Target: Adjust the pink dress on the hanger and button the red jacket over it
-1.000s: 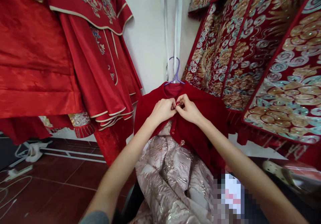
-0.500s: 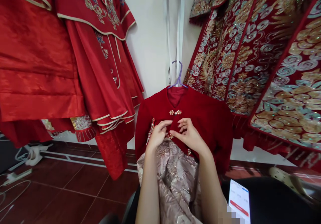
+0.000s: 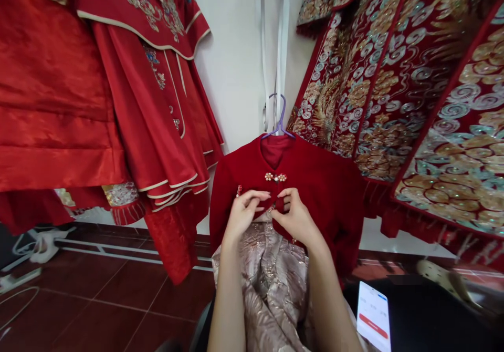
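Shows matt, velvety cloth in the red jacket (image 3: 331,184), glossy crinkled fabric in the pale garment (image 3: 263,283), shiny beading on the clasp (image 3: 281,177). Looks like smooth plastic in the hanger (image 3: 281,125), satin in the orange-red garment (image 3: 51,89), glittering stitching on the embroidered panels (image 3: 460,152).

The phone (image 3: 373,318) lies right of the hanging jacket (image 3: 315,181).

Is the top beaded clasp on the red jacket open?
No, the top clasp joins both front edges of the red jacket, above the left hand and right hand.
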`<state>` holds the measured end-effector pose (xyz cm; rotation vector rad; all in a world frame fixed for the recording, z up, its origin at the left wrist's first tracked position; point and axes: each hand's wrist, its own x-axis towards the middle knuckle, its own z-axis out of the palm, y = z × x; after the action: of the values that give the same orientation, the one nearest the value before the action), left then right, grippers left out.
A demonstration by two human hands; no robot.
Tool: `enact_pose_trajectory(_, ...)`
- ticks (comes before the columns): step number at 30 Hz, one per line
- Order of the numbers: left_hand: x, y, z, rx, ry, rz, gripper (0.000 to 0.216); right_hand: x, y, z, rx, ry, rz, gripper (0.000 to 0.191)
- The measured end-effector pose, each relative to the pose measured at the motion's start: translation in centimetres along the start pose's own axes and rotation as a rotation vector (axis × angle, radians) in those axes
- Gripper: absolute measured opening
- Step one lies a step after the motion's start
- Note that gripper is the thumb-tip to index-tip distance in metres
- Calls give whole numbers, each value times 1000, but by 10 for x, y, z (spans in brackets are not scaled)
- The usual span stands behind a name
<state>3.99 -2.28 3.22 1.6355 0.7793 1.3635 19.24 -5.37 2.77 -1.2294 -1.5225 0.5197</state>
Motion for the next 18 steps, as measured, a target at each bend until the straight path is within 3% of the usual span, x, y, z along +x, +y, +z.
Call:
enact_pose_trajectory(3,1,-4,-14,-28,357,28,19,-8,4,-26,33,-76,-18,30)
enact_pose_trajectory(5,0,-10,-27,10,491,40,22,-17,3,-43,32,-154,-19,25)
enact_pose_trajectory(9,-1,-29,-42,9,451,-105,44,-35,-15,-67,61,-225,3,24)
enact_pose_trajectory(12,3,-41,-34,19,437,-196,60,-40,-35,-69,156,-223,-85,23)
enact_pose_trajectory(18,6,-42,4,317,565,-53,91,-35,-64,-37,287,-156,-219,17)
